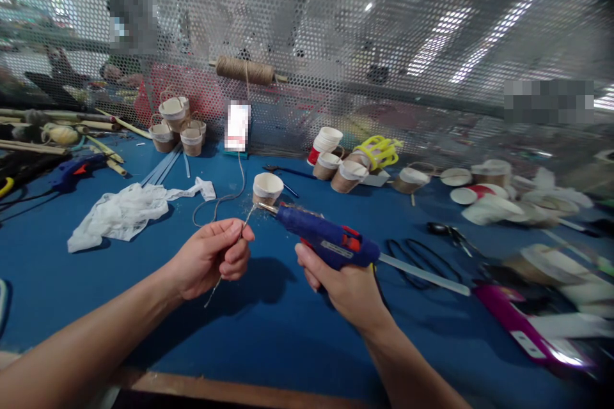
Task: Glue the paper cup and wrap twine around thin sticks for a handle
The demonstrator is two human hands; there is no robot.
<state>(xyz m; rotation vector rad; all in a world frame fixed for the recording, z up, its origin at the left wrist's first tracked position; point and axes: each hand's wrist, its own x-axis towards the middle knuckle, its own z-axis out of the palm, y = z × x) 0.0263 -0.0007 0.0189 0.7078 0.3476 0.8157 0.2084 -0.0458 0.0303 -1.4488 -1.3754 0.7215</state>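
My left hand [213, 255] pinches a thin piece of twine [247, 217] between thumb and fingers. One end of it hangs below the hand, the other reaches up toward a small paper cup [267, 190] wrapped in brown at its lower part. My right hand [343, 284] grips a blue hot glue gun [326, 236] with a red part on its side and a clear glue stick [425, 273] sticking out of its rear. The gun's metal nozzle [266, 208] points left, at the twine's upper end near the cup's base; whether it touches cannot be made out.
A crumpled white cloth [119, 214] lies at left near a second glue gun [79, 169]. Several wrapped cups [192, 140] stand at back left, others [350, 176] at back right. A twine spool [244, 70] hangs on the perforated metal screen [307, 25]. A purple object [511, 316] lies far right.
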